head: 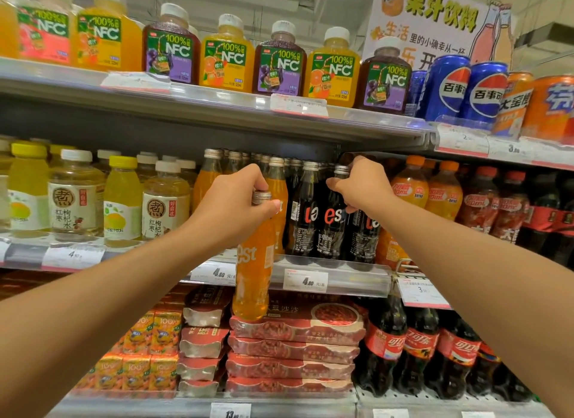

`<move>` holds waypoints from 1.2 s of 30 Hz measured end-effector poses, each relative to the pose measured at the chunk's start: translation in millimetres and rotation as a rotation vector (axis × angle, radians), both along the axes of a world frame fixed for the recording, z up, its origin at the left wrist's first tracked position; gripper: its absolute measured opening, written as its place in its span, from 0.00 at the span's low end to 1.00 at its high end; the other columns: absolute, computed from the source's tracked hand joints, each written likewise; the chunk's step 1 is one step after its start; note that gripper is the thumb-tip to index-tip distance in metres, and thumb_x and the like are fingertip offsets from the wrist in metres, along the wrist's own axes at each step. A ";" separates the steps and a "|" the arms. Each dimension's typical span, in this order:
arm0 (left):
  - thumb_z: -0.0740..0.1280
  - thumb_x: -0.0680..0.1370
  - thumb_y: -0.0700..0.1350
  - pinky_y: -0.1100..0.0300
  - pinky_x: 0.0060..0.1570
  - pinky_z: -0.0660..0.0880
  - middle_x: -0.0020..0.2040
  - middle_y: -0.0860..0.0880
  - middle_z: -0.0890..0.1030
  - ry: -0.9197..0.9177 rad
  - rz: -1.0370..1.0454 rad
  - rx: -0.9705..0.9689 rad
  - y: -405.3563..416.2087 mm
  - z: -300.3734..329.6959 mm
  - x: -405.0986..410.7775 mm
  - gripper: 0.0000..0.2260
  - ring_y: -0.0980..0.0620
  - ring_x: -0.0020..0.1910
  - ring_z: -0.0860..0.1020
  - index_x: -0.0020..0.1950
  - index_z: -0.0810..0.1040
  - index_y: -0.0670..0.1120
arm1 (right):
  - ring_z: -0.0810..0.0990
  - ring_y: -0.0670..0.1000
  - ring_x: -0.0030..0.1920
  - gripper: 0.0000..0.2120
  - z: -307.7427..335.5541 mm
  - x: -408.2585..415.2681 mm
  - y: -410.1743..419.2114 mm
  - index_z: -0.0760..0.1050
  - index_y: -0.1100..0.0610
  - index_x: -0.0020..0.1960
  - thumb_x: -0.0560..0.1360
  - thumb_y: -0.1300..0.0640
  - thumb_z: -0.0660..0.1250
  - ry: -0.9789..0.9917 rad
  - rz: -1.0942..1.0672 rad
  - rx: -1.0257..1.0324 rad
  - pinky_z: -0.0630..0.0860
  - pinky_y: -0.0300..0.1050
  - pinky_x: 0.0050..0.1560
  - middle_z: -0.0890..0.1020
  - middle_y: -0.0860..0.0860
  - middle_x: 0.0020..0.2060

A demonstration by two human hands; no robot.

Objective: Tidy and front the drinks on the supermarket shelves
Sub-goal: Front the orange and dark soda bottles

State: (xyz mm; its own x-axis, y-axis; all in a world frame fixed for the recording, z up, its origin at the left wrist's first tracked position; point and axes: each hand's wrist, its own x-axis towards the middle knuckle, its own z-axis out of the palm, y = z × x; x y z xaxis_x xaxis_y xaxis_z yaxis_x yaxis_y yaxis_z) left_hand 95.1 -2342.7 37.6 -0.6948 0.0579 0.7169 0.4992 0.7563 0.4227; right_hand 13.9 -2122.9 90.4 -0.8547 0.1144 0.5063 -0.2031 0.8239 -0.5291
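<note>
Juice bottles [281, 60] read "100% NFC"; sign [428, 22] reads "Fanta".

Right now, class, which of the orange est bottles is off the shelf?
The orange bottle gripped by its neck in the left hand: it hangs in front of the shelf edge, while the other orange bottles stand on the shelf.

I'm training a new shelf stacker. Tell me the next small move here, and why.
Probably set the orange bottle back on the middle shelf in the orange row, label facing out. The left hand holds it by the neck, out in front of the shelf edge, while the right hand grips a dark bottle.
</note>
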 end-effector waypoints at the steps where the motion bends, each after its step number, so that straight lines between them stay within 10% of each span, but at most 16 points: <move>1: 0.70 0.76 0.53 0.73 0.24 0.65 0.38 0.56 0.76 -0.001 0.001 0.000 0.0 0.2 -0.2 0.09 0.58 0.34 0.77 0.49 0.71 0.55 | 0.84 0.53 0.31 0.22 -1.7 0.4 -0.3 0.68 0.58 0.59 0.75 0.46 0.71 -0.001 -0.006 -0.004 0.81 0.44 0.29 0.79 0.55 0.44; 8: 0.71 0.75 0.54 0.75 0.22 0.66 0.36 0.56 0.76 0.020 0.012 0.020 -0.4 1.3 -1.3 0.10 0.59 0.33 0.76 0.44 0.69 0.57 | 0.75 0.54 0.60 0.22 -24.1 34.8 -21.5 0.71 0.57 0.67 0.78 0.46 0.65 0.336 0.122 0.145 0.73 0.50 0.58 0.72 0.53 0.63; 14: 0.72 0.73 0.57 0.66 0.30 0.71 0.37 0.56 0.76 0.034 0.097 0.006 -5.1 2.7 -1.8 0.13 0.59 0.36 0.76 0.46 0.71 0.54 | 0.77 0.34 0.35 0.26 -78.0 92.5 -66.0 0.64 0.38 0.64 0.67 0.44 0.65 0.044 0.572 -0.040 0.70 0.30 0.33 0.77 0.38 0.51; 26: 0.72 0.70 0.62 0.67 0.29 0.66 0.33 0.57 0.76 0.064 0.181 0.024 -27.4 -5.7 11.6 0.13 0.61 0.33 0.74 0.35 0.74 0.55 | 0.79 0.36 0.39 0.16 -97.3 88.6 -109.4 0.74 0.43 0.47 0.67 0.38 0.75 0.047 0.567 -0.125 0.74 0.31 0.31 0.82 0.37 0.38; 31: 0.60 0.73 0.69 0.68 0.37 0.73 0.47 0.60 0.78 0.027 -0.016 0.072 -64.8 -24.6 18.4 0.26 0.64 0.43 0.76 0.65 0.72 0.55 | 0.82 0.42 0.37 0.17 -70.7 83.6 -108.4 0.76 0.45 0.51 0.67 0.41 0.75 0.107 0.544 -0.139 0.77 0.36 0.32 0.83 0.43 0.41; 36: 0.59 0.80 0.53 0.52 0.57 0.74 0.63 0.48 0.77 0.004 0.238 -0.346 -121.4 -89.1 9.3 0.19 0.48 0.61 0.75 0.67 0.74 0.46 | 0.82 0.43 0.31 0.19 -22.0 65.0 -112.9 0.77 0.48 0.53 0.69 0.40 0.75 0.212 0.499 -0.250 0.76 0.38 0.28 0.84 0.48 0.42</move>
State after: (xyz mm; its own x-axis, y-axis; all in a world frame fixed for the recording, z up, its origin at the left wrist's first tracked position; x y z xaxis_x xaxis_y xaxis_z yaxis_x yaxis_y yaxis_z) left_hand 104.3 -2464.1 -51.5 -0.7152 0.1340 0.6860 0.2943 0.9480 0.1216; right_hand 78.9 -2235.8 68.5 -0.7192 -0.1375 0.6811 -0.6560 0.4576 -0.6002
